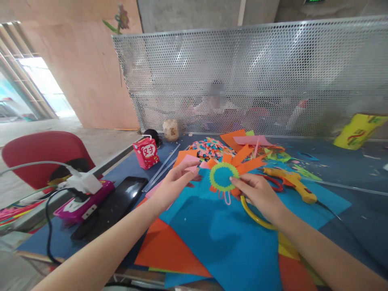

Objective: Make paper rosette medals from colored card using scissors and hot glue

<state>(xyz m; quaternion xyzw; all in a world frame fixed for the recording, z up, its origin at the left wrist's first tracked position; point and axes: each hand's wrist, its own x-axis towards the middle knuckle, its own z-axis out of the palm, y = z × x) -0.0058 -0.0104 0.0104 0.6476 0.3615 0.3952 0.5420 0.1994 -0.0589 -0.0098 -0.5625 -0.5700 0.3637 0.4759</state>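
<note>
My right hand [257, 194] pinches the lower right edge of a paper flower [224, 176]. The flower has a lime-green scalloped ring, a blue middle and orange strips around it. My left hand [178, 180] hovers just left of the flower, its thumb and fingers apart. Pink paper shows by those fingertips, but no grip on it is visible. Under both hands lie blue paper sheets [224, 242]. A yellow scissors handle [257, 216] shows beneath my right hand, and a yellow glue gun [292, 184] rests to its right.
Paper snippets [210, 147] are heaped behind the flower. At left are a red drink box [146, 152], clear glue sticks [162, 167], a black phone [113, 206] and a purple power strip [85, 202]. A perforated metal screen [273, 72] closes off the back; a person sits beyond it.
</note>
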